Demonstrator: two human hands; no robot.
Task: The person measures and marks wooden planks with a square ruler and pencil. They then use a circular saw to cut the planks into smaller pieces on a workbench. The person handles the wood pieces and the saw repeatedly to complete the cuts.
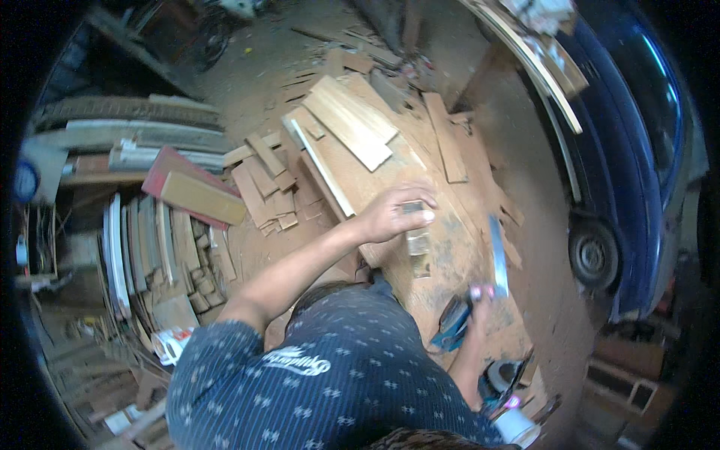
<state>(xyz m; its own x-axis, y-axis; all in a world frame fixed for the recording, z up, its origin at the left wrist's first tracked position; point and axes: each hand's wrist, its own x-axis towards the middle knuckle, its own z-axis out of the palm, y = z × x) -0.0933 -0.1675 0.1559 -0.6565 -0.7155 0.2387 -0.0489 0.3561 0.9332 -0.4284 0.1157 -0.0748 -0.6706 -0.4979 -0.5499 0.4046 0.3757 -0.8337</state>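
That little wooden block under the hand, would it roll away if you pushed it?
Probably not. The small wooden block looks flat-sided, so it should slide on the dusty workbench rather than roll. It seems stiff and likely light, since the left hand steadies it with the fingertips alone.

There is only the one view, from a camera worn on the person's head, looking steeply down over a dark blue patterned shirt (330, 390) onto the wooden workbench (457, 255) close below. It sits near enough that both forearms rise from the lower edge, and the fisheye lens bends the stacked planks (150, 247) at left and the blue car (637, 150) at right toward a black rim. No second view shares the scene.
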